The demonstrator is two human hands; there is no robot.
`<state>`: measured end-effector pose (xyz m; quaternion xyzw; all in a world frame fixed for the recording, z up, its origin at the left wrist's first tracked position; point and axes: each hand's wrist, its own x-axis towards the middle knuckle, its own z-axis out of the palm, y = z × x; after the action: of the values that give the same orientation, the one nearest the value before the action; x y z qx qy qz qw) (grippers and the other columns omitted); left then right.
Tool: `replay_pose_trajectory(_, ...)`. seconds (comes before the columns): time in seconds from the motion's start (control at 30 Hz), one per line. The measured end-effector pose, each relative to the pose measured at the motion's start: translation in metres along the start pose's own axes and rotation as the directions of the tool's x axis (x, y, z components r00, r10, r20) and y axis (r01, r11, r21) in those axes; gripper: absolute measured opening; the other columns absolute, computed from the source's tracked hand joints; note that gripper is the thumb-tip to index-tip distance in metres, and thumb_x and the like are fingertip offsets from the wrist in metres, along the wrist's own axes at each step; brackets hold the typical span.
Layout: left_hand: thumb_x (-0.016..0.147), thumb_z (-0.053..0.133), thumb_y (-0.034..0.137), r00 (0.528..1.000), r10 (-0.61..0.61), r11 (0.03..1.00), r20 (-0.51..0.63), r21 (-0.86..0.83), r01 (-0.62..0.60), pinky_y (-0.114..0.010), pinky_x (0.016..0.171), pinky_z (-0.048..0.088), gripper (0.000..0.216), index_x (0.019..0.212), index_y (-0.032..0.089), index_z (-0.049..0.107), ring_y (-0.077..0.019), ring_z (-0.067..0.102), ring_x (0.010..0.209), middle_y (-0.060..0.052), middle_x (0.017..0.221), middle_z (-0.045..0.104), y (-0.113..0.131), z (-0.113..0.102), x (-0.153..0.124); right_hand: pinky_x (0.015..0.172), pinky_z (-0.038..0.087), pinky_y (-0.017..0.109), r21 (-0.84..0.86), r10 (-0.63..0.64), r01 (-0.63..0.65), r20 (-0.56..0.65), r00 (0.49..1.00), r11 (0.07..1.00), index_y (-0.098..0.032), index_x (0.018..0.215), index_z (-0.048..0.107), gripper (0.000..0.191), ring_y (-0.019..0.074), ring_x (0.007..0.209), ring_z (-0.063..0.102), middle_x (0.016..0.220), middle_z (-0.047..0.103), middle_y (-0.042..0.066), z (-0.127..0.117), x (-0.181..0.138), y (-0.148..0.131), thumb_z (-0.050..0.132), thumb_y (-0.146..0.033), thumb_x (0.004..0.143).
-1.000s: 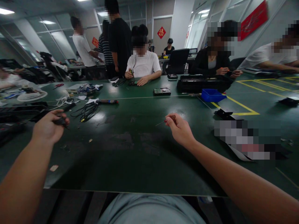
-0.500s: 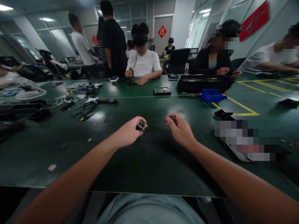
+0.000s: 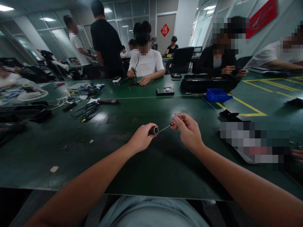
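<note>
My left hand point(image 3: 142, 137) is closed around a short dark cylinder point(image 3: 154, 130) with a pale ring at its open end, which faces right. My right hand point(image 3: 189, 130) grips the dark reddish handle of a screwdriver point(image 3: 165, 128). The thin metal shaft slants down and left, its tip at the rim of the cylinder. Whether the tip touches the rim or reaches inside, I cannot tell. Both hands are held above the green table point(image 3: 146, 176).
A hard drive point(image 3: 165, 91) and a blue bin point(image 3: 218, 95) lie beyond my hands. To the left are a corded tool point(image 3: 110, 101) and tangled cables point(image 3: 88, 111). A dark-edged part point(image 3: 243, 154), partly blurred, lies at right. A person point(image 3: 145, 61) works opposite.
My left hand has moved right and turned the cylinder's open end toward the screwdriver. The screwdriver's tip has come to the cylinder's rim. A person's fingers have appeared at the right edge.
</note>
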<state>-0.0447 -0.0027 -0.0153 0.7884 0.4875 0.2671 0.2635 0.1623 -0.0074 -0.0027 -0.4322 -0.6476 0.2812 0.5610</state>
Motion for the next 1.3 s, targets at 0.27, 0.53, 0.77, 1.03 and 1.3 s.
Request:
replay_pose_trajectory(0.27, 0.086, 0.068, 0.017, 0.993, 0.090, 0.993, -0.077, -0.068, -0.095, -0.039, 0.102, 0.044, 0.036, 0.121, 0.023, 0.064, -0.0222, 0.059, 0.113, -0.004, 0.120, 0.067, -0.022, -0.002, 0.006, 0.071, 0.054, 0.036, 0.009, 0.022, -0.022, 0.015, 1.000, 1.000, -0.020, 0.098, 0.063, 0.020, 0.0176, 0.074, 0.067, 0.081, 0.070, 0.003, 0.003, -0.002, 0.005, 0.056, -0.038, 0.095)
replay_pose_trajectory(0.53, 0.086, 0.069, 0.016, 0.992, 0.105, 0.991, -0.074, -0.075, -0.110, -0.041, 0.104, 0.043, 0.039, 0.123, 0.023, 0.064, -0.0222, 0.060, 0.115, -0.004, 0.122, 0.067, -0.022, -0.002, 0.005, 0.072, 0.056, 0.036, 0.010, 0.064, -0.064, -0.015, 0.998, 0.998, -0.020, 0.097, 0.062, 0.019, 0.0174, 0.073, 0.068, 0.082, 0.071, 0.004, 0.004, -0.002, 0.000, 0.056, -0.039, 0.094)
replay_pose_trajectory(0.77, 0.085, 0.069, 0.015, 0.990, 0.124, 0.989, -0.070, -0.069, -0.129, -0.041, 0.106, 0.042, 0.041, 0.125, 0.023, 0.064, -0.0219, 0.059, 0.119, -0.005, 0.125, 0.066, -0.024, -0.001, 0.005, 0.071, 0.055, 0.035, 0.075, 0.110, -0.107, -0.033, 0.993, 0.991, -0.020, 0.097, 0.061, 0.020, 0.0169, 0.072, 0.067, 0.082, 0.070, 0.004, 0.008, -0.001, 0.004, 0.057, -0.040, 0.093)
replay_pose_trajectory(1.03, 0.087, 0.068, 0.017, 0.990, 0.116, 0.990, -0.075, -0.073, -0.121, -0.042, 0.107, 0.043, 0.040, 0.126, 0.023, 0.063, -0.0224, 0.059, 0.120, -0.005, 0.127, 0.066, -0.022, -0.003, 0.004, 0.065, 0.049, 0.032, -0.088, 0.130, -0.132, -0.025, 0.991, 0.987, -0.020, 0.086, 0.062, 0.027, 0.0170, 0.068, 0.065, 0.076, 0.070, 0.004, 0.002, 0.001, -0.003, 0.059, -0.047, 0.091)
replay_pose_trajectory(1.3, 0.087, 0.069, 0.021, 0.987, 0.129, 0.989, -0.097, -0.062, -0.135, -0.044, 0.108, 0.042, 0.040, 0.127, 0.024, 0.062, -0.0225, 0.059, 0.119, -0.005, 0.127, 0.066, -0.025, -0.003, 0.004, 0.054, 0.036, 0.029, -0.334, 0.009, -0.025, -0.049, 0.999, 0.942, -0.022, 0.066, 0.054, 0.036, 0.0136, 0.051, 0.052, 0.058, 0.063, -0.001, -0.002, -0.002, -0.007, 0.064, -0.050, 0.087)
